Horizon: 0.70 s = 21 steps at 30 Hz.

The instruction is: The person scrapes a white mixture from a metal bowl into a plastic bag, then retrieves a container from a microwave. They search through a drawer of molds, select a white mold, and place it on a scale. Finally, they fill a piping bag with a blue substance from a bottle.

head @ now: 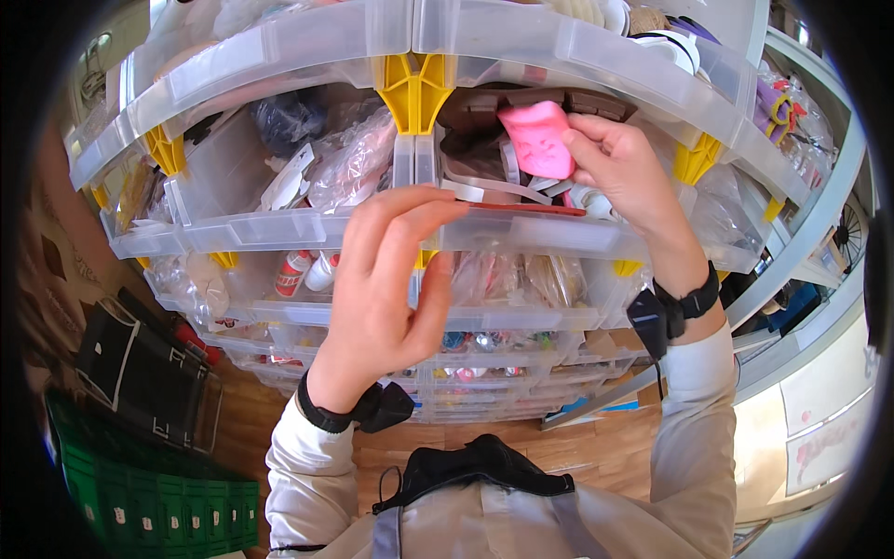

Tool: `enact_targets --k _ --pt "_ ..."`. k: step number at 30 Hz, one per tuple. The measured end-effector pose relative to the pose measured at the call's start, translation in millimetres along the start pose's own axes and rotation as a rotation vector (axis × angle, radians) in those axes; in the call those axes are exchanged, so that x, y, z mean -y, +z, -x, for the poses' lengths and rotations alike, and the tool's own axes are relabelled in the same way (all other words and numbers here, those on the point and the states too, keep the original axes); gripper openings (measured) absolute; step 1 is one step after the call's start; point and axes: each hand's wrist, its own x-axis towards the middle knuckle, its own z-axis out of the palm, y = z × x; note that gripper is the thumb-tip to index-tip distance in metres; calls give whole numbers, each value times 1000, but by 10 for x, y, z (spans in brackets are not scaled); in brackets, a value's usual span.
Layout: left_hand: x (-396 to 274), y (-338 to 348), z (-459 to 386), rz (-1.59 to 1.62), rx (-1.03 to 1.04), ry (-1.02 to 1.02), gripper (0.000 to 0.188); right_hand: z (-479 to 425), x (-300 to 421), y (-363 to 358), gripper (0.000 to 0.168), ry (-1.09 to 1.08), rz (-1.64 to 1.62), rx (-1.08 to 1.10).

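Note:
My right hand [614, 157] pinches the edge of a pink, soft-looking piece with a moulded relief [536, 140], perhaps a silicone mould. It is held up over the right compartment of a clear plastic bin [559, 232]. Behind and below it lie a brown tray-like mould [475, 122] and several white pieces. My left hand [391, 279] is empty, thumb apart from the fingers, at the front rim of the bins. Its fingertips are by the left end of a thin red strip [531, 207]; whether they touch it is unclear.
Yellow connectors [416, 94] join the stacked clear bins, and an upper bin wall [328, 45] overhangs this opening. The left compartment holds plastic-wrapped goods [356, 164]. Glue-like bottles [293, 272] stand one level lower. A green crate [160, 503] is at lower left, a metal rack [789, 279] at right.

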Motion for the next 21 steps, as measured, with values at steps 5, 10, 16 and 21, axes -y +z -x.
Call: enact_targets --k 5,10,16,21 --pt "28 173 -243 0 74 32 38 24 -179 -131 28 -202 101 -61" --pt "219 417 -646 -25 260 -65 41 217 -117 -159 30 -827 1247 -289" --pt "290 480 -821 -124 420 -80 44 402 -20 -544 37 -1027 1603 -319" --pt "235 437 -864 -142 475 -170 44 395 -49 -534 33 -792 1846 -232"
